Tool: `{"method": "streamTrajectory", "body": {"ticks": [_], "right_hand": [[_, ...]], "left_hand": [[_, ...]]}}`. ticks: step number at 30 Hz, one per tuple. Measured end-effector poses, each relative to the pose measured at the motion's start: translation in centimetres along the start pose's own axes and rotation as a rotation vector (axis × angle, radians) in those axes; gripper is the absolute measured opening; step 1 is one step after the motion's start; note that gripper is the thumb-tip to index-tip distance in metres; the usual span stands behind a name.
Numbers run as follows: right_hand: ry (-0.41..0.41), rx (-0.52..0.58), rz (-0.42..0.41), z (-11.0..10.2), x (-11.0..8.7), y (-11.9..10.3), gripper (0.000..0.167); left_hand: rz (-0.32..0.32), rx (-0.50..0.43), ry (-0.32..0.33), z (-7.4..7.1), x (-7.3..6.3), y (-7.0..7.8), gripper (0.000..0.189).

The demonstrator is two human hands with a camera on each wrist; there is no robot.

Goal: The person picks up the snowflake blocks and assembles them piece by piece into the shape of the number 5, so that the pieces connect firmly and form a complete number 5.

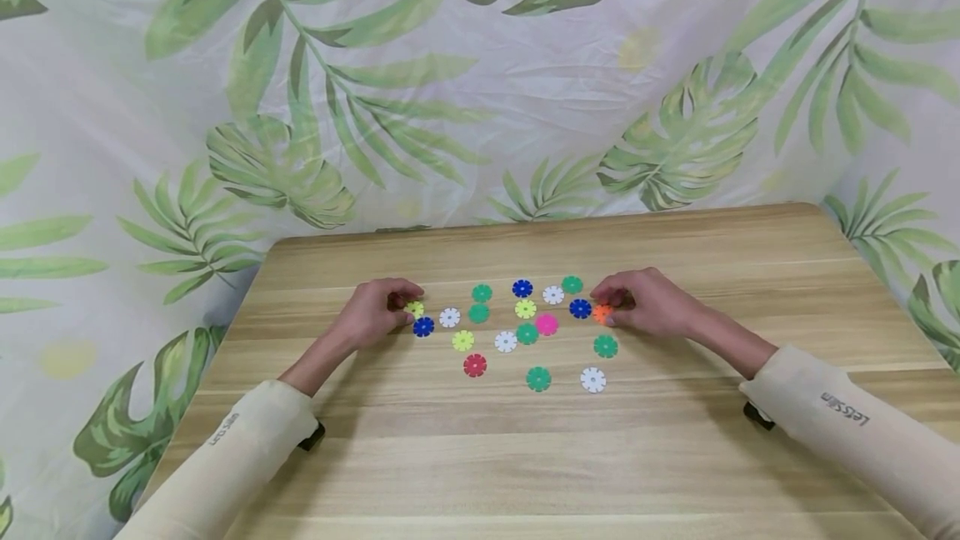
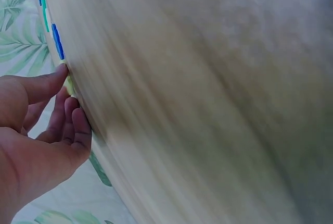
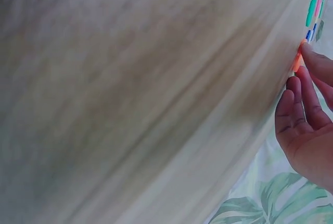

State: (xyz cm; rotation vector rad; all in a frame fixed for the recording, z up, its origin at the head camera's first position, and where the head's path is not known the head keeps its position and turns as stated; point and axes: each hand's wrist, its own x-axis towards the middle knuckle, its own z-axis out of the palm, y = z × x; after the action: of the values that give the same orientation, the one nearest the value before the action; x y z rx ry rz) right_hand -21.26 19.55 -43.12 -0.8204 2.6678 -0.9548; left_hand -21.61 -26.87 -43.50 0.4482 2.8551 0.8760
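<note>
Notched plastic discs in several colours lie flat on the wooden table, mostly between the two hands. My left hand [image 1: 377, 311] is at the left end of the group, thumb and fingertips pinching a yellow disc [image 1: 415, 307]. A blue disc [image 1: 423, 327] lies right beside that thumb. On the right end, my right hand [image 1: 647, 300] pinches an orange disc [image 1: 602, 313] between thumb and fingers. Next to it are a blue disc [image 1: 581, 308] and a green disc [image 1: 606, 347]. In the wrist views the held yellow disc [image 2: 69, 85] and orange disc [image 3: 298, 60] are partly covered by fingers.
Between the hands lie a pink disc [image 1: 547, 324], a red disc [image 1: 475, 365], and several green, white and yellow ones. A white disc [image 1: 593, 380] is nearest the front. Behind the wooden table [image 1: 480, 473] hangs a leaf-patterned cloth [image 1: 525, 90].
</note>
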Motion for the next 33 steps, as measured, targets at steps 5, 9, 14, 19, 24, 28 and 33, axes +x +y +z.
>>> {"method": "streamTrajectory", "body": {"ticks": [5, 9, 14, 19, 24, 28, 33], "right_hand": [[0.022, 0.005, 0.010, 0.0, 0.0, -0.1, 0.035], [0.039, 0.006, 0.019, -0.1, -0.1, -0.2, 0.036], [0.071, 0.011, 0.064, -0.4, -0.2, -0.3, 0.031], [0.119, 0.028, 0.080, -1.3, -0.6, -0.4, 0.022], [0.183, 0.063, 0.063, -2.8, -1.1, -1.1, 0.018], [0.229, 0.139, 0.087, -3.7, -1.3, -2.0, 0.022], [0.263, 0.241, 0.121, -4.2, -1.5, -3.1, 0.023]], "left_hand": [[-0.010, 0.017, 0.023, 0.1, 0.0, 0.5, 0.039], [-0.004, 0.011, 0.047, 0.2, 0.0, 0.7, 0.038], [-0.023, -0.036, 0.076, 0.3, -0.1, 1.0, 0.034], [-0.023, -0.108, 0.127, 0.1, -0.2, 2.2, 0.031], [0.003, -0.198, 0.147, -0.6, -0.1, 4.4, 0.028], [-0.001, -0.308, 0.151, -1.1, 0.0, 6.5, 0.029], [0.014, -0.429, 0.167, -1.1, 0.0, 9.3, 0.032]]}}
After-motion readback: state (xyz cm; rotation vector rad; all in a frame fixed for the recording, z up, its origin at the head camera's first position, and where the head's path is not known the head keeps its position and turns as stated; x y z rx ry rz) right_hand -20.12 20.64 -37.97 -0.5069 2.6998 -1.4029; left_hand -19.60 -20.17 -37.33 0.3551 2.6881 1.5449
